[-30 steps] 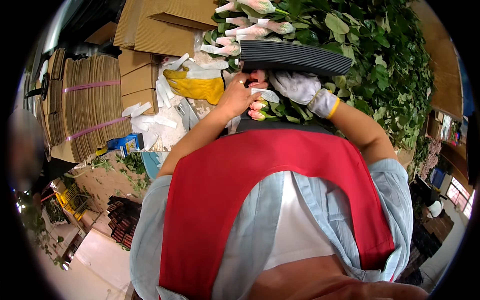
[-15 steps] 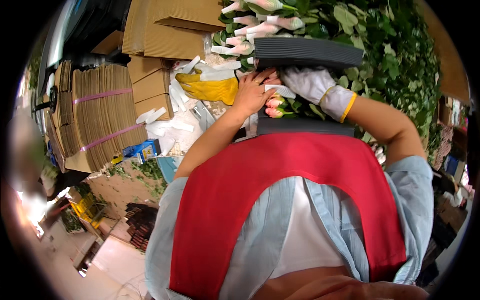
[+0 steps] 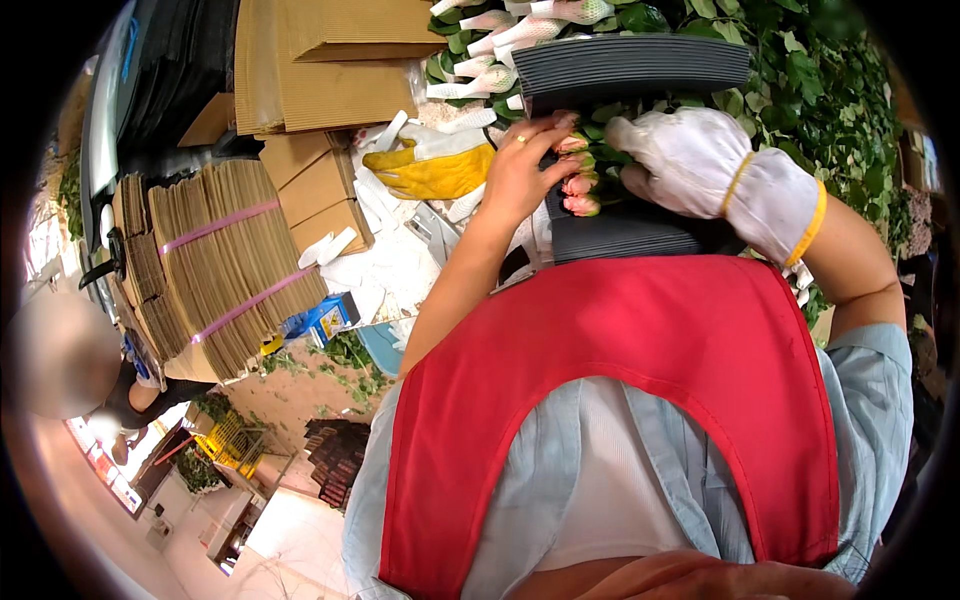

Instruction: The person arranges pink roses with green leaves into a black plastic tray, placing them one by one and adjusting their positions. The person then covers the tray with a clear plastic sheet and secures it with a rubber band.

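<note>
Several pink roses [image 3: 580, 185] lie with their heads in a row on a stack of black corrugated sheets [image 3: 640, 235] in front of me. My bare left hand [image 3: 525, 165], a ring on one finger, comes in from the left; its thumb and fingers close about the upper rose heads. To the right, my right hand [image 3: 690, 160] wears a white glove with yellow edging. Its fingers are curled over the stem side, and whatever lies inside them is hidden. Beyond both hands rests another black corrugated stack [image 3: 635, 72].
White netted flower buds [image 3: 530, 30] lie at the back, with dense green leaves [image 3: 800, 75] to the right. Left are a yellow-and-white glove [image 3: 430, 170], white sleeves, cardboard sheets [image 3: 350, 30] and a strapped cardboard bundle [image 3: 225, 250]. A person [image 3: 145, 390] stands at the far left.
The white net sleeve by the roses is gone from view, and more rose heads show. My right hand has drawn closer and curled; my left hand has shifted onto the upper heads.
</note>
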`<act>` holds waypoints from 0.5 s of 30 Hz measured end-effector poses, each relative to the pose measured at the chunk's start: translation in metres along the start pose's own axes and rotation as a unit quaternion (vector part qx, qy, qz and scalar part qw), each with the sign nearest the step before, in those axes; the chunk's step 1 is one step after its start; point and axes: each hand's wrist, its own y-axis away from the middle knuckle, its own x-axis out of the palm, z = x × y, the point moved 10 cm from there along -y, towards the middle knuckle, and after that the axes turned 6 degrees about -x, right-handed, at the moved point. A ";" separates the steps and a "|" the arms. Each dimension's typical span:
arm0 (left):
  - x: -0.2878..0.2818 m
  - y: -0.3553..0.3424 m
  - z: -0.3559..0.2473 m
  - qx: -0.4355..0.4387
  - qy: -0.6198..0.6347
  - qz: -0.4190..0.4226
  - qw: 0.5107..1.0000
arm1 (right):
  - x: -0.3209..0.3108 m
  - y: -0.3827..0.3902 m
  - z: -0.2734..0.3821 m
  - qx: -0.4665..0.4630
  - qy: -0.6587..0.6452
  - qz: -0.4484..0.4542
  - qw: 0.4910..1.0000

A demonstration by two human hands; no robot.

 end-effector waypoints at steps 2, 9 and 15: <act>0.021 -0.002 0.016 -0.007 0.028 0.031 0.999 | 0.013 -0.006 -0.010 0.007 0.063 0.002 0.998; 0.038 0.002 0.031 0.008 -0.007 0.093 0.996 | 0.014 0.049 -0.085 0.198 0.084 0.122 0.969; 0.041 0.003 0.020 0.009 -0.042 0.106 0.993 | 0.036 0.155 -0.167 0.374 0.183 -0.032 0.908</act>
